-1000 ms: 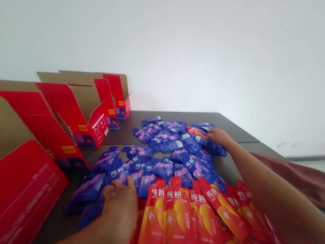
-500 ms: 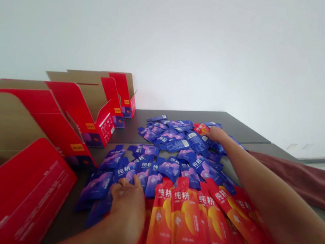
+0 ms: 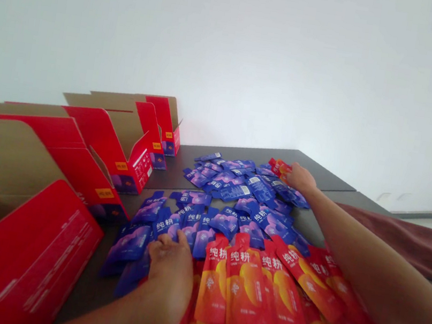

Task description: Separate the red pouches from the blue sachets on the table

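Firstly, nearest: the left hand (image 3: 168, 279) is curled narrow over blue foil sachets (image 3: 190, 228), fingertips at their edges; whether it pinches one cannot be told. Just beside it, red-orange foil sachets (image 3: 249, 291) lie overlapped in loose rows.

Handling, judged: each sachet should be light, soft and flexible, with slick film that may slide against its neighbours. The flat sealed end looks the safest place to pinch.

Farther on, the right hand (image 3: 300, 178), arm fully extended, has its fingers close together at the far end of the blue spread, against a small cluster of red sachets (image 3: 280, 167); any grip is unclear. All lie on a dark surface (image 3: 249, 153). To the left, red-and-kraft cardboard cartons (image 3: 130, 165) stand open in a row. A maroon cloth (image 3: 403, 239) lies to the right.
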`<action>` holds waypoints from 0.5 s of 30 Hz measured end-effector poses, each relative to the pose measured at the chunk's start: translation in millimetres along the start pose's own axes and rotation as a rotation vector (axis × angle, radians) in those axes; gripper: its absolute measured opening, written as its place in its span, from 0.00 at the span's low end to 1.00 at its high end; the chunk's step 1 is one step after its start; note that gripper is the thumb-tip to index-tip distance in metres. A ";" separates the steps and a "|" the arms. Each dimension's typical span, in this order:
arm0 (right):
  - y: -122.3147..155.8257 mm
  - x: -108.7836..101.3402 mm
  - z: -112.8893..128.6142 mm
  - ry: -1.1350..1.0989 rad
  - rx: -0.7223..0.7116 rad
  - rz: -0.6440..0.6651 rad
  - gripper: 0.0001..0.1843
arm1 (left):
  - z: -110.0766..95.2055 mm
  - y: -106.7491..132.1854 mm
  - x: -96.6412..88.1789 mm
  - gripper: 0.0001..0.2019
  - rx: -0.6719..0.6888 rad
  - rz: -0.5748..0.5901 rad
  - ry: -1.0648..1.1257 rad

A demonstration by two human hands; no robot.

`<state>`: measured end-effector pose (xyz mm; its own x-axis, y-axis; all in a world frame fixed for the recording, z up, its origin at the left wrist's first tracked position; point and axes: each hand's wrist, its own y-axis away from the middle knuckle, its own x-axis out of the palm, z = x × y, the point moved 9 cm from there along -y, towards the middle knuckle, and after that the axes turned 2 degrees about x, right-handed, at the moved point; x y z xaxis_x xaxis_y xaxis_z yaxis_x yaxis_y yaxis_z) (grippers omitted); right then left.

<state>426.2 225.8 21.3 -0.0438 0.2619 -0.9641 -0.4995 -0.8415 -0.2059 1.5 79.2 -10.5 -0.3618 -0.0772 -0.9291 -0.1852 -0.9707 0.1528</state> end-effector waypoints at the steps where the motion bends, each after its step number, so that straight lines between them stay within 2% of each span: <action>1: 2.5 -4.1 -3.7 -0.009 0.008 -0.008 0.20 | -0.1 0.0 -0.1 0.30 0.001 -0.003 0.000; 8: 36.0 -29.0 -31.1 -0.067 -0.005 -0.046 0.19 | 0.5 -1.2 -0.4 0.30 -0.016 -0.001 0.016; 15: 65.8 -42.1 -72.7 -0.126 -0.011 -0.125 0.20 | 2.0 1.0 -4.6 0.28 -0.032 -0.013 0.046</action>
<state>458.1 125.0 36.1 -0.0908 0.4213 -0.9024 -0.4988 -0.8035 -0.3249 1.1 79.0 -5.3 -0.3173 -0.0742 -0.9454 -0.1603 -0.9784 0.1306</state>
